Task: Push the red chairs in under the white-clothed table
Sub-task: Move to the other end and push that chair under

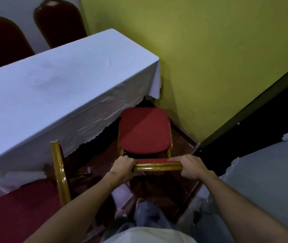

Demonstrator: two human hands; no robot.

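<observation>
A red chair (144,130) with a gold frame stands at the right end of the white-clothed table (55,88), its seat fully visible and only its front edge near the cloth's scalloped hem. My left hand (122,168) grips the left end of the chair's gold top rail. My right hand (190,167) grips the right end of the same rail. A second red chair (22,211) with a gold back frame sits at the lower left, beside the table's near side.
Two dark red chair backs (59,21) rise behind the table's far side. A green wall (218,67) stands close on the right of the held chair. The floor is dark red carpet (183,146). My legs and feet are below the chair back.
</observation>
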